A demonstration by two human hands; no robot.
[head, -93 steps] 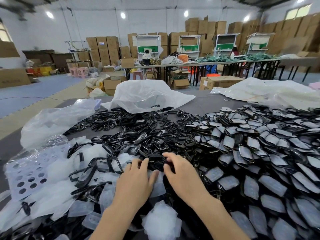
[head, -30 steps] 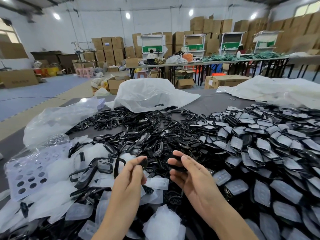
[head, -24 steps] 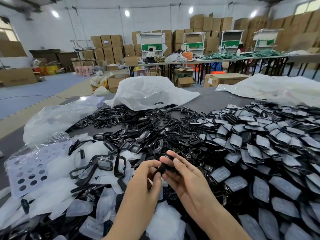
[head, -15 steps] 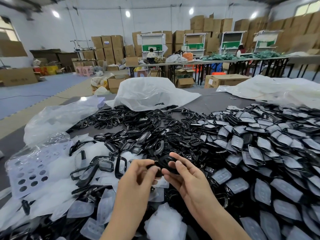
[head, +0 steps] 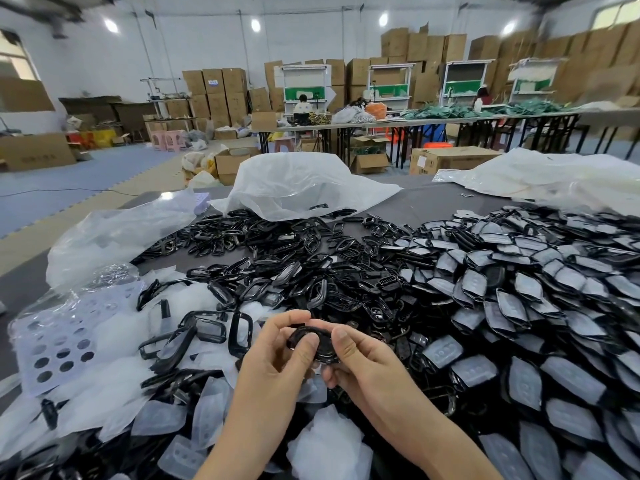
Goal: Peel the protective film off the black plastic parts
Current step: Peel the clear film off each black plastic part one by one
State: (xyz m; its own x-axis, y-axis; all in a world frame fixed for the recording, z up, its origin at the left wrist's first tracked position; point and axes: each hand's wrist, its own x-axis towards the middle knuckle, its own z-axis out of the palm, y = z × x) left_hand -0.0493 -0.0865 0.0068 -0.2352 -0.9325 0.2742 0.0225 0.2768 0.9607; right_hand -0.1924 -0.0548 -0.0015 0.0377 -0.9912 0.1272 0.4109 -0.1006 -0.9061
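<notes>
Finds one black plastic part [head: 317, 342] raised just above the heap, at the near middle of the table [head: 433, 202], between both hands. Reads as glossy, dark, roughly oval, with a raised rim; cannot tell whether film lies on its face. Records the left hand [head: 273, 362] pinching the part's left end, thumb pressed flat on the top face, forefinger curled over the far edge. Records the right hand [head: 363, 368] gripping the right end, thumb on the upper rim, remaining fingers [head: 332, 375] curled close together beneath. Sees film-covered parts [head: 519, 306] heaped to the right, bare black frames [head: 294, 271] behind the hands, and loose clear film pieces [head: 114, 386] to the left.
</notes>
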